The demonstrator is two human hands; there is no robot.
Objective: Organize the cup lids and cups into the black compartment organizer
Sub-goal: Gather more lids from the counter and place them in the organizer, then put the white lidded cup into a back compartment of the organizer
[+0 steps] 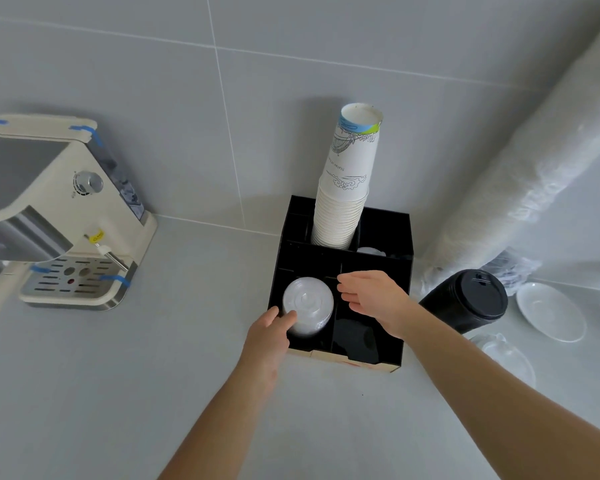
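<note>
Left hand point(269, 329): fingers curled against the near side of the stack of clear round plastic lids point(308, 306); a closed grip cannot be told.
Right hand point(373, 299): spread open, holding nothing, hovering beside the stack.
Lid stack: seated upright in the front-left compartment of the black compartment organizer point(404, 271).
Tall stack of white paper cups point(343, 199): standing in a rear compartment.
Black round lids point(468, 301): lying on the desk, right of the organizer, nearer the right hand.

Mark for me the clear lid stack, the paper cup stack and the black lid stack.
clear lid stack point(307, 301), head view, on the top lid's face.
paper cup stack point(352, 168), head view, on the top cup's printed wall.
black lid stack point(478, 294), head view, on the top lid's face.
</note>
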